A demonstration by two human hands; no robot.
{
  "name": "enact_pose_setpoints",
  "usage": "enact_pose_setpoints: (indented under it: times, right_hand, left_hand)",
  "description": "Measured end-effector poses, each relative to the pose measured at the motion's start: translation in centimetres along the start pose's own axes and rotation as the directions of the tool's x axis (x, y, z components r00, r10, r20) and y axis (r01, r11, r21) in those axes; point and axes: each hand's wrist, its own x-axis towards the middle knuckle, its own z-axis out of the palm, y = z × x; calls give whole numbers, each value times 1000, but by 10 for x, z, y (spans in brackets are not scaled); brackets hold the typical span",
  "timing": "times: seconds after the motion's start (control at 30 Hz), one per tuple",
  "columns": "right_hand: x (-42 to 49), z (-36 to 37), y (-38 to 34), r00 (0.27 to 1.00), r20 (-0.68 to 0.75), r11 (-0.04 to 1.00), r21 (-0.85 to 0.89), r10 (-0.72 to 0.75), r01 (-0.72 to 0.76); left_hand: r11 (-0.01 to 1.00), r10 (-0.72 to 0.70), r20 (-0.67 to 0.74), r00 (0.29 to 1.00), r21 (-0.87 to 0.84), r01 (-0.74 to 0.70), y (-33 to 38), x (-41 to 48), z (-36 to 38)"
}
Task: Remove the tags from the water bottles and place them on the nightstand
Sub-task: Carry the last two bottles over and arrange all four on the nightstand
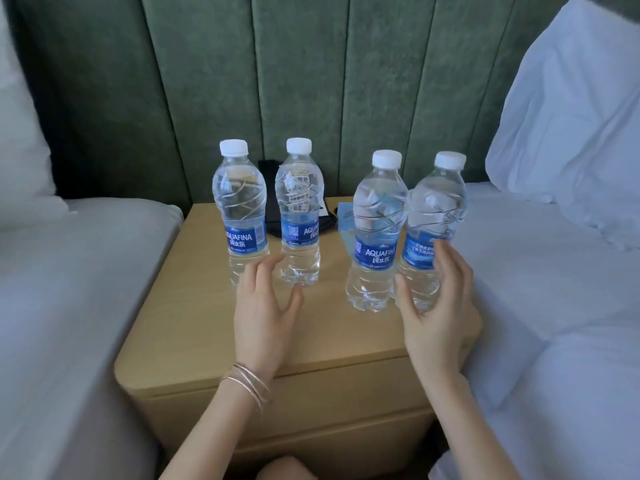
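Right hand [437, 306] cups the lower half of the end bottle [434, 209] at the right of the frame, thumb in front and fingers up its far side, likely to steady it upright; whether it truly grips I cannot tell. Left hand [263, 306] hovers with fingers spread and loose, holding nothing, just before the left bottles [242, 202], perhaps ready to square them up. All four stand in a row on the surface [194, 323], caps on, necks bare. A pale blue card [345, 216], maybe a tag, lies behind them
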Motion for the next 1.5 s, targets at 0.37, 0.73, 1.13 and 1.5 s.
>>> enact_pose_setpoints:
  times: [0.37, 0.73, 1.13, 1.5]
  right_hand:
    - [-26, 74, -40, 649, 760, 906, -296, 31, 303]
    - [-24, 92, -28, 592, 768, 946, -322, 245, 25]
    - [3, 147, -32, 643, 670, 928, -241, 371, -283]
    - [3, 145, -15, 722, 612, 921, -28, 323, -389]
  left_hand:
    - [849, -252, 153, 955, 509, 142, -65, 25, -31]
    - [955, -283, 241, 928, 161, 250, -68, 41, -20]
    - [927, -363, 245, 899, 196, 320, -81, 59, -20]
    - [924, -381, 227, 896, 123, 361, -82, 57, -17]
